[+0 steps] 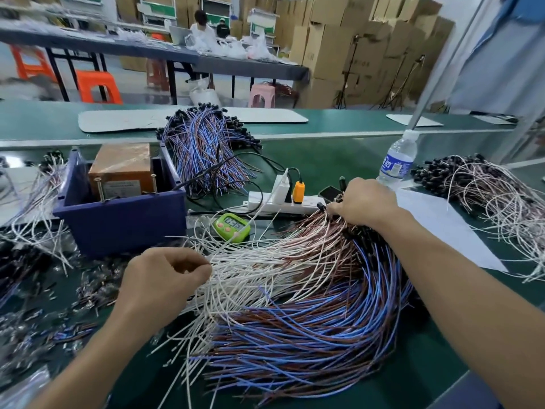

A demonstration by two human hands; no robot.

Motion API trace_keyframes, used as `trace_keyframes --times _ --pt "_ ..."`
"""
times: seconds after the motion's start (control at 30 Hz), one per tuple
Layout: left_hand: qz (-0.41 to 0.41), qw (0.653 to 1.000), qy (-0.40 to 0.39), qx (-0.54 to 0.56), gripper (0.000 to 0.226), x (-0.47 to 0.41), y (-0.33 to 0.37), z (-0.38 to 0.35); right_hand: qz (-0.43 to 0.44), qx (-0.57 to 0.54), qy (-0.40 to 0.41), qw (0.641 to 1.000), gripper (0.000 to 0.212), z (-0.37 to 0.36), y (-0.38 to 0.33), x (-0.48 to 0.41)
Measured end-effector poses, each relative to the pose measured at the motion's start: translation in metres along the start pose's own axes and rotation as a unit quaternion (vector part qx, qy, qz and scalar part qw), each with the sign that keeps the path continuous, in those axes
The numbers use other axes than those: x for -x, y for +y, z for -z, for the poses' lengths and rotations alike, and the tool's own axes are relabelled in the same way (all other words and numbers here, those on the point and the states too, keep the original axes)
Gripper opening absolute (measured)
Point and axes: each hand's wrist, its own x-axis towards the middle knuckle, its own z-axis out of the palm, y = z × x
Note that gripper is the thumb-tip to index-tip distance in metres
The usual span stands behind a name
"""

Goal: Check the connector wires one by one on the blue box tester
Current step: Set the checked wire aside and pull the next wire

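Observation:
A big fan of connector wires (295, 290), white, brown and blue, lies on the green bench in front of me. My right hand (362, 202) grips the black connector ends of this bundle near the power strip. My left hand (165, 278) pinches the free ends of a few white wires between thumb and fingers. The blue box tester (124, 214) stands at the left, an orange-brown unit inside it. It sits just beyond my left hand.
A green timer (231, 227) and a white power strip (280, 199) with plugs lie between box and right hand. A water bottle (398, 160) stands behind. More wire bundles lie at the back centre (206, 149), far right (495, 196) and left (38, 202). A person sits at a far table.

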Motion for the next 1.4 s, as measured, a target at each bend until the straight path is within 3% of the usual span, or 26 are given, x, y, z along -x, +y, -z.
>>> trace_keyframes --times 0.1,0.23,0.33,0.47,0.53,0.73,0.87,0.97,1.1,1.17,1.27,1.4 --pt "0.002 1.0 -0.008 0.009 0.02 0.0 -0.003 -0.004 0.01 0.044 0.005 0.999 0.051 -0.002 -0.002 0.004" --pt "-0.005 1.0 -0.031 0.001 0.017 0.003 0.0 -0.009 0.068 0.089 0.003 0.994 0.018 -0.004 -0.003 0.012" --pt "-0.02 1.0 0.001 0.008 0.015 0.005 0.002 -0.007 0.06 0.085 0.043 0.994 0.012 -0.002 -0.003 0.021" --pt "-0.06 0.994 0.085 0.025 0.008 0.004 0.012 0.01 0.07 -0.012 0.205 0.976 0.018 -0.017 -0.019 0.05" --pt "-0.06 0.992 0.101 0.048 0.006 -0.003 0.014 0.025 0.116 -0.095 0.222 0.963 0.024 -0.024 -0.042 0.073" --pt "0.007 0.981 0.085 0.175 0.025 -0.013 -0.011 0.062 0.178 -0.316 0.065 0.93 0.029 -0.038 -0.146 0.126" --pt "0.026 0.991 0.096 0.088 0.038 0.002 -0.043 0.08 0.227 -0.383 0.006 0.895 0.025 -0.035 -0.212 0.154" --pt "0.045 0.988 0.14 0.043 0.051 0.012 -0.067 0.104 0.258 -0.384 -0.01 0.887 0.023 -0.03 -0.256 0.174" --pt "0.081 0.949 0.292 -0.085 0.038 0.03 -0.092 0.137 0.322 -0.384 -0.081 0.861 0.027 -0.028 -0.308 0.197" --pt "0.106 0.927 0.331 -0.138 0.037 0.035 -0.107 0.151 0.333 -0.376 -0.125 0.856 0.03 -0.028 -0.334 0.206" --pt "0.126 0.91 0.347 -0.189 0.035 0.037 -0.129 0.158 0.356 -0.337 -0.158 0.857 0.041 -0.029 -0.37 0.215" --pt "0.14 0.918 0.312 -0.202 0.033 0.037 -0.148 0.148 0.357 -0.31 -0.19 0.86 0.04 -0.032 -0.401 0.215"
